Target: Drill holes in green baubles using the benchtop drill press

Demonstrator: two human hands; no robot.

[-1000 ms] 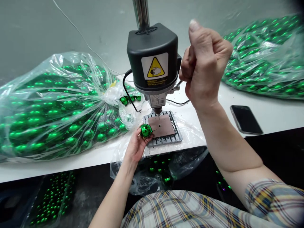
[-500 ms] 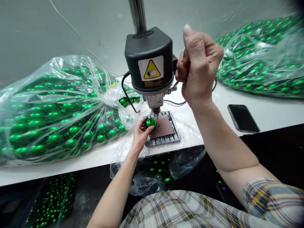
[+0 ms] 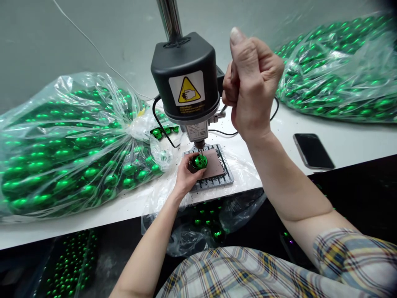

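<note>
My left hand (image 3: 187,173) is closed round a shiny green ball (image 3: 200,162), thumb in front and fingers behind. The ball sits over the brownish board (image 3: 214,162) on the slotted metal base (image 3: 228,174) of a small drill press (image 3: 186,78). Directly above it is the drill bit (image 3: 201,151); whether the tip touches the ball I cannot tell. Raised to the right of the black motor housing, my right hand (image 3: 252,82) is a fist at the end of the press's lever (image 3: 223,109). The grip itself is hidden inside that fist.
Clear bags full of green balls, one tied bag (image 3: 71,149) at left and another bag (image 3: 338,74) at right, lie on the white table (image 3: 124,207). A phone (image 3: 313,150) rests near the right edge. More green balls (image 3: 211,219) sit in plastic below the table edge.
My left hand has shifted the ball rightward over the board, under the drill bit, covering the board's hole. My right fist keeps its place beside the press. The whole view has shifted slightly.
</note>
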